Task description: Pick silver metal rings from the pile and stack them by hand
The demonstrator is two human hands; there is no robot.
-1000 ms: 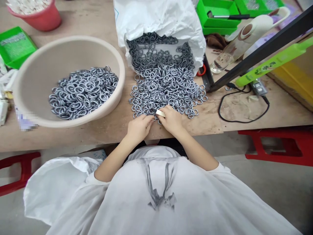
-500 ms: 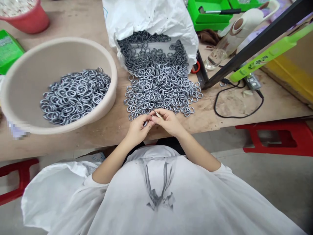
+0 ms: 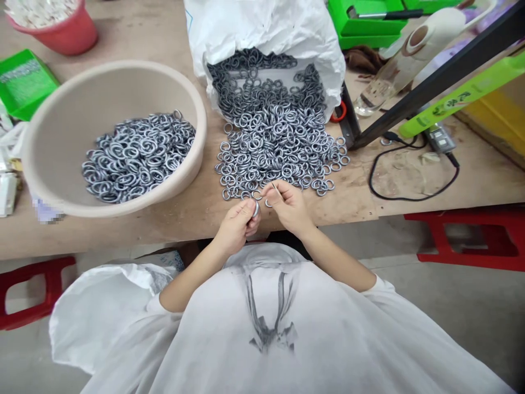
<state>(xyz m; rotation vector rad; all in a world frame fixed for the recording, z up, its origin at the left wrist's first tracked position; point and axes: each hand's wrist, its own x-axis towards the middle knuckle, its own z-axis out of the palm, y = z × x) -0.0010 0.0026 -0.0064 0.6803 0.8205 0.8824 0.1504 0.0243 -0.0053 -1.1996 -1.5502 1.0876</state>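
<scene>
My left hand (image 3: pixel 238 225) is closed, pinching a grey ring (image 3: pixel 256 208) between thumb and fingertips. Close beside it, my right hand (image 3: pixel 292 208) is closed around a thin, pale, stick-like tool (image 3: pixel 277 190); its exact kind is too small to tell. The hands are a little apart, above the front of the table. Just beyond them spreads a heap of grey rings (image 3: pixel 279 148), spilling out of a white sack (image 3: pixel 266 27) that lies on its side. One loose ring (image 3: pixel 268 203) shows beside my right fingers.
A large beige basin (image 3: pixel 45 148) with many rings stands on the left. Behind it are a green tray (image 3: pixel 24 104) and a red bucket (image 3: pixel 77 33). On the right are a slanting black bar (image 3: pixel 410 93), a clear bottle (image 3: pixel 381 82) and a black cable (image 3: pixel 371 175).
My hands have moved apart from each other. The ring in my left hand now shows more clearly, and my right hand still has the thin tool. The whole view has shifted slightly.
</scene>
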